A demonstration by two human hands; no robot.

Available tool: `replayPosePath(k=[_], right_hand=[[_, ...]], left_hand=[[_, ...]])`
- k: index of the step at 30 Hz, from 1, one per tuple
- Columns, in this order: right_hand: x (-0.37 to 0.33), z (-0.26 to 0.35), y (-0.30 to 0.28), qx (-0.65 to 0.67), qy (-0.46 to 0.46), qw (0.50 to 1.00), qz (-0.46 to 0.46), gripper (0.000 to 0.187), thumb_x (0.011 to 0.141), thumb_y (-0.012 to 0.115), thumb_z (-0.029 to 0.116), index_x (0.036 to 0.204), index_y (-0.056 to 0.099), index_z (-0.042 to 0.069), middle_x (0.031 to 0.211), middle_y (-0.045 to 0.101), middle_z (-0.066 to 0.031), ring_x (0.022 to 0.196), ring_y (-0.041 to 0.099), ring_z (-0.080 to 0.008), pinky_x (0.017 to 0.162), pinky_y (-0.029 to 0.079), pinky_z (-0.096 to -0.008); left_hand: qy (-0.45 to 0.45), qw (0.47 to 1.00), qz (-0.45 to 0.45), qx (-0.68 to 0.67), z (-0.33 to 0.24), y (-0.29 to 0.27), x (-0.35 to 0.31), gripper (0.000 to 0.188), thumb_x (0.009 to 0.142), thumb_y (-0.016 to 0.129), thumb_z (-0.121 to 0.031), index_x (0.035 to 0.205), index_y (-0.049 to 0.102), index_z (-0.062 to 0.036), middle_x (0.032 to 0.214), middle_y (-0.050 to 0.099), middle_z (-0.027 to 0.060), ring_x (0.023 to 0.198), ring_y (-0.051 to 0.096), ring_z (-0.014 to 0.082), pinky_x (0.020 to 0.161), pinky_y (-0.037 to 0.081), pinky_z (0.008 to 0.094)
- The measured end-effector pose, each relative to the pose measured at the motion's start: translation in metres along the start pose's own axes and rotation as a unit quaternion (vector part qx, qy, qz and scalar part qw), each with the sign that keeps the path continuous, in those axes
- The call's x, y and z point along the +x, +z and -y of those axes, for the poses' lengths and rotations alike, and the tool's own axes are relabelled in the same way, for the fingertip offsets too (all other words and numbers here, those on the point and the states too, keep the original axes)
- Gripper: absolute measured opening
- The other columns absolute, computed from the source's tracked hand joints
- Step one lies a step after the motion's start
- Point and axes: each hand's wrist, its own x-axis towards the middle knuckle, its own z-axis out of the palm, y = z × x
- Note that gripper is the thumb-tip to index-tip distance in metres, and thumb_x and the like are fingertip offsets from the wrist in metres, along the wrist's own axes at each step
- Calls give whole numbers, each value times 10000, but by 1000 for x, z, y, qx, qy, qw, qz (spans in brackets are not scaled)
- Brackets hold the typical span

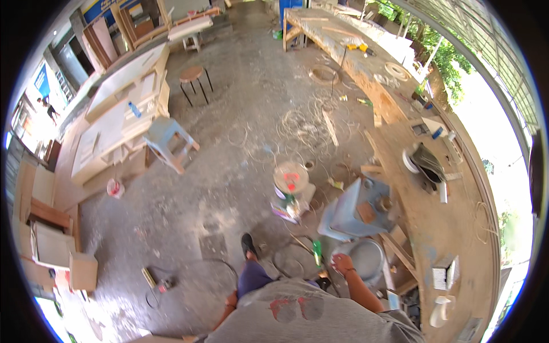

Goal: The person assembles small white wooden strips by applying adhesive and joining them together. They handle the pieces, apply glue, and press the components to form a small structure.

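Grey basin (370, 257) looks light, stiff, best held by its rim; right hand (342, 263) near, fingers curled, contents unclear; left hand (231, 299) fingers indiscernible.

Grey floor (211, 166) busy here: tangled strips (306, 126), round-topped stool (191, 73), blue plastic stool (164, 132), green bottle (317, 253). Far bench (326, 37) bears yellow tool (355, 47), pale ring (397, 71); near bench (426, 226), dark bag (428, 163).

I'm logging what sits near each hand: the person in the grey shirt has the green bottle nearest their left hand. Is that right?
Not quite: the green bottle is nearest the right hand, not the left hand, as the head view shows. The person does wear a grey shirt.
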Motion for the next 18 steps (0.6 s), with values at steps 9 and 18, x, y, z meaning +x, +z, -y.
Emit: replayPosePath(k=[9, 18], right_hand=[[91, 179, 132, -269, 75, 945, 168, 297, 791, 675, 275, 1008, 704, 75, 914, 708, -126, 834, 693, -243, 767, 543, -366], [253, 282, 170, 34, 105, 993, 34, 233, 845, 603, 118, 1037, 646, -6, 824, 691, -124, 652, 695, -164, 499, 505, -283]], left_hand=[[-251, 761, 28, -597, 5, -231, 72, 338, 891, 574, -414, 1089, 515, -146, 1012, 603, 56, 757, 591, 210, 567, 447, 404], [2, 940, -15, -341, -77, -347, 182, 380, 832, 624, -432, 945, 718, -82, 811, 703, 130, 769, 672, 215, 685, 515, 363]])
